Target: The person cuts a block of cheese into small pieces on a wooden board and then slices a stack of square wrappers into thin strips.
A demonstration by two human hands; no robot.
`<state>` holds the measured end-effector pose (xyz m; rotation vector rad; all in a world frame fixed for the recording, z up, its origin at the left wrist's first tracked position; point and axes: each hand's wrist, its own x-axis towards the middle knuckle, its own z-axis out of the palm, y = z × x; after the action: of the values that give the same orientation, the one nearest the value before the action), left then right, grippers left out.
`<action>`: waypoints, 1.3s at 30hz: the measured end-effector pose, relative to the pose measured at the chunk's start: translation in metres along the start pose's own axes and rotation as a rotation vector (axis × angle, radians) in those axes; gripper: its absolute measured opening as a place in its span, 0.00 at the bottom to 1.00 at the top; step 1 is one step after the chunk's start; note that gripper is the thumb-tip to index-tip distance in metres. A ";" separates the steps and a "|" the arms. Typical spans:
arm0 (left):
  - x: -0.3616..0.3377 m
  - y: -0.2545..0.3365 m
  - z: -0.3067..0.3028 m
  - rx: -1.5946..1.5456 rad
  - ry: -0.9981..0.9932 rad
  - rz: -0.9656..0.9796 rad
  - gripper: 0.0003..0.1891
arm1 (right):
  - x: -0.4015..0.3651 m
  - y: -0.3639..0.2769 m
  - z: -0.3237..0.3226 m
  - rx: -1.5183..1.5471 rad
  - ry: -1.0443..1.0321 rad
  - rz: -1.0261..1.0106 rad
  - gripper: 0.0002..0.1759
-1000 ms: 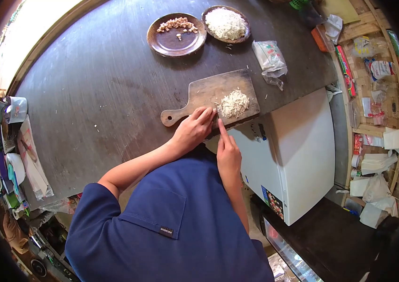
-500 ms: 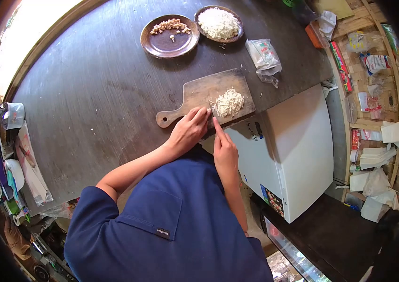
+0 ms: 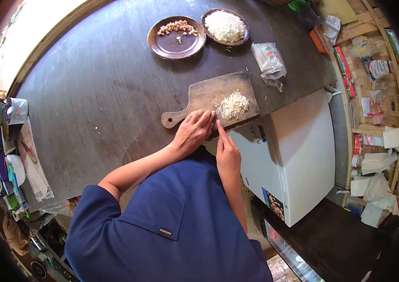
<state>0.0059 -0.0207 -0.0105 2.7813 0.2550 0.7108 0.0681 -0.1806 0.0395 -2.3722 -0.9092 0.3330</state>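
Note:
A wooden cutting board (image 3: 200,96) with a round handle lies at the table's near edge. On its right half sits a heap of thin, pale chopped strips (image 3: 234,105). My left hand (image 3: 193,130) rests on the board's near side, fingers bunched together over a small pale piece, mostly covered by the fingertips. Right beside those fingertips stands the thin, dark blade of a knife (image 3: 215,115). My right hand (image 3: 228,152) is closed round the knife's handle, index finger stretched forward along it; the hand hides most of the handle.
Beyond the board are a brown plate (image 3: 173,50) with small brown chunks, another plate (image 3: 245,39) heaped with white shreds, and a plastic-wrapped packet (image 3: 269,60). A white freezer (image 3: 303,155) stands below the table (image 3: 91,103) at right. Packaged goods line the far left edge.
The whole view has shifted slightly, so the board and plates appear a little further right and lower. Both hands keep nearly the same place at the board.

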 end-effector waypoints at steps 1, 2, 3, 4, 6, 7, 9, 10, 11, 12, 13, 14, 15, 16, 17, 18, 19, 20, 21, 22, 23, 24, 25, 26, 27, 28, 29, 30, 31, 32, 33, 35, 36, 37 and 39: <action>0.000 -0.001 -0.001 -0.007 -0.024 0.008 0.26 | -0.003 -0.002 -0.002 -0.028 -0.017 0.026 0.36; -0.001 -0.001 -0.001 -0.017 -0.050 0.015 0.26 | -0.005 -0.003 -0.002 -0.029 -0.022 0.022 0.36; -0.001 0.000 -0.002 -0.027 -0.053 0.008 0.26 | -0.007 -0.005 -0.004 -0.047 -0.036 0.042 0.35; 0.000 0.001 -0.002 -0.032 -0.055 0.002 0.26 | -0.010 -0.005 -0.005 -0.066 -0.050 0.064 0.35; 0.003 0.001 -0.003 -0.030 -0.041 0.005 0.25 | -0.006 -0.003 -0.002 -0.079 -0.048 0.054 0.35; 0.002 0.001 -0.003 -0.032 -0.042 0.008 0.25 | -0.002 -0.001 0.000 -0.088 -0.042 0.042 0.35; 0.002 0.002 -0.002 -0.001 -0.034 0.003 0.27 | 0.004 0.001 0.003 -0.089 -0.021 0.014 0.35; 0.001 0.001 -0.002 0.004 -0.030 0.006 0.27 | 0.007 0.001 0.003 -0.088 -0.004 -0.019 0.36; 0.000 0.001 -0.001 -0.011 -0.038 0.010 0.26 | 0.006 0.001 0.002 -0.083 0.000 -0.028 0.36; -0.001 -0.001 0.000 -0.023 -0.047 0.012 0.26 | 0.001 0.001 -0.001 -0.084 -0.021 -0.010 0.36; -0.001 -0.003 0.000 -0.026 -0.046 0.026 0.25 | -0.003 0.000 -0.002 -0.086 -0.045 0.013 0.35; -0.002 -0.004 0.000 -0.026 -0.048 0.025 0.25 | -0.003 -0.002 -0.003 -0.084 -0.047 0.014 0.35; -0.002 -0.003 0.000 -0.019 -0.039 0.022 0.25 | -0.005 -0.004 -0.006 -0.085 -0.062 0.034 0.35; -0.001 -0.002 0.001 -0.014 -0.030 0.018 0.25 | -0.008 -0.004 -0.008 -0.088 -0.079 0.054 0.35; 0.000 -0.001 -0.001 0.003 -0.023 0.026 0.25 | -0.008 -0.003 -0.007 -0.093 -0.084 0.059 0.35; -0.001 0.000 0.000 0.000 -0.025 0.025 0.25 | -0.005 -0.002 -0.004 -0.111 -0.069 0.052 0.35; -0.001 -0.001 0.000 0.000 -0.024 0.024 0.24 | -0.002 -0.002 -0.001 -0.126 -0.052 0.044 0.35; -0.001 -0.001 0.000 0.001 -0.023 0.025 0.24 | -0.001 0.000 0.001 -0.124 -0.051 0.046 0.35; 0.000 -0.001 -0.001 0.003 -0.022 0.029 0.24 | 0.000 0.002 0.002 -0.092 -0.026 0.013 0.35; 0.001 0.000 -0.002 0.007 -0.020 0.030 0.24 | 0.003 0.003 0.002 -0.059 0.000 -0.022 0.36; 0.002 -0.001 -0.003 0.015 -0.017 0.029 0.25 | 0.002 0.002 0.001 -0.055 0.004 -0.027 0.36; 0.001 -0.003 -0.004 0.022 -0.016 0.029 0.25 | -0.003 0.001 0.000 -0.078 -0.017 -0.005 0.35; 0.001 -0.004 -0.004 0.015 -0.015 0.038 0.25 | -0.007 0.000 -0.001 -0.102 -0.038 0.022 0.35; 0.001 -0.003 -0.004 0.003 -0.012 0.049 0.25 | -0.009 -0.001 -0.002 -0.103 -0.036 0.025 0.35; 0.001 -0.002 -0.004 -0.001 -0.011 0.054 0.25 | -0.009 -0.002 -0.004 -0.097 -0.044 0.032 0.35; 0.001 -0.001 -0.004 -0.004 -0.010 0.043 0.25 | -0.009 -0.002 -0.005 -0.092 -0.050 0.040 0.34; 0.002 -0.001 -0.004 -0.005 -0.011 0.032 0.25 | -0.008 0.000 -0.004 -0.093 -0.044 0.044 0.34; 0.003 -0.001 -0.005 -0.006 -0.012 0.037 0.25 | -0.005 0.002 0.000 -0.094 -0.034 0.031 0.34; 0.003 -0.001 -0.008 -0.003 -0.033 0.035 0.25 | -0.002 0.002 0.003 -0.092 -0.024 0.018 0.34; 0.004 -0.001 -0.009 0.000 -0.054 0.033 0.25 | 0.001 0.003 0.004 -0.091 -0.022 0.023 0.34; 0.003 0.000 -0.009 -0.001 -0.058 0.036 0.25 | 0.004 0.002 0.003 -0.088 -0.016 0.012 0.35; 0.004 -0.002 -0.008 0.041 -0.025 0.070 0.25 | 0.002 -0.001 0.001 -0.075 -0.010 0.000 0.35; 0.004 -0.004 -0.008 0.048 -0.028 0.072 0.25 | -0.003 -0.002 -0.001 -0.077 -0.021 0.009 0.35; 0.003 -0.003 -0.008 0.049 -0.045 0.067 0.25 | -0.007 -0.003 -0.003 -0.080 -0.033 0.021 0.35; 0.003 -0.001 -0.007 0.037 -0.066 0.066 0.24 | -0.013 -0.003 -0.005 -0.089 -0.045 0.039 0.35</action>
<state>0.0044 -0.0177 -0.0036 2.8541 0.1663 0.6348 0.0584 -0.1897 0.0456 -2.4758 -0.9164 0.3699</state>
